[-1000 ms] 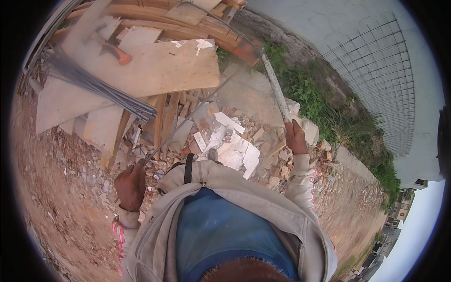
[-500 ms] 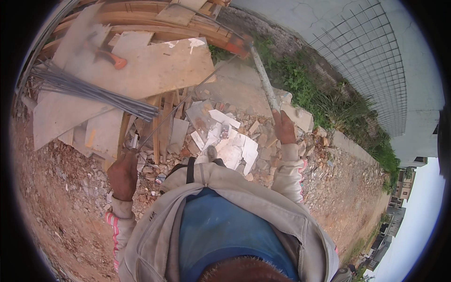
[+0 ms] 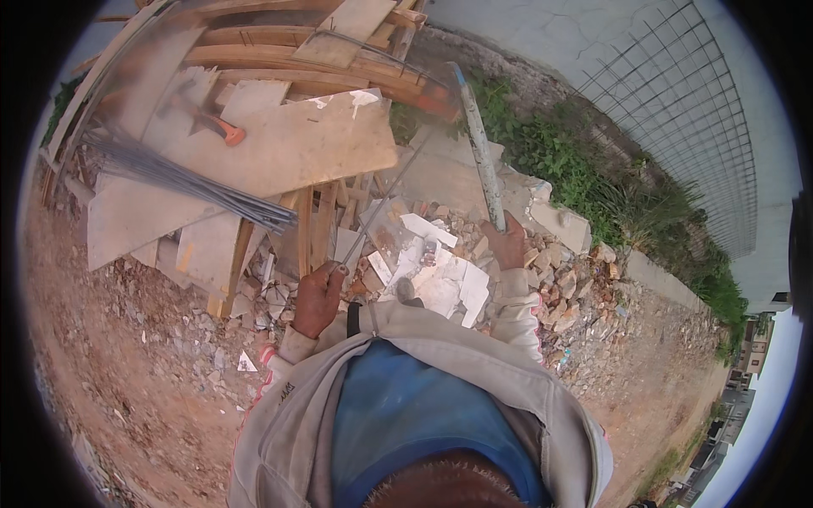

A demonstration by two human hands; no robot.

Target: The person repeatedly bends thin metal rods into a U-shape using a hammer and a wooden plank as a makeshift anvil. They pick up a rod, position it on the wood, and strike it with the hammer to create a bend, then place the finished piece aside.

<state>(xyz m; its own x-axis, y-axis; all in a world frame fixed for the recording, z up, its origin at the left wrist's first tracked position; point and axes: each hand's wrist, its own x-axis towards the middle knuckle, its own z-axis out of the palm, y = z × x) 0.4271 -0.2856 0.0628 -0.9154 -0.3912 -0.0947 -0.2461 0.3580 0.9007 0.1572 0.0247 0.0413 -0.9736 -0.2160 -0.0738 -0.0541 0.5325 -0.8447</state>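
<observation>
My left hand is closed round a thin metal rod, which slopes away up and to the right over the rubble. My right hand grips a long, mottled pale pole with blue near its far end. Beside that end is a blurred orange-red patch. White broken boards lie between and below my hands.
Lumber, plywood, an orange-handled tool and a bundle of steel bars are piled at upper left, partly hazy. A pale wall with wire mesh runs along the right behind weeds. Distant buildings show far right.
My left hand has moved right and inward with the rod, nearer my body's middle. My right hand has shifted slightly left with the pole. The whole view has also shifted a little.
</observation>
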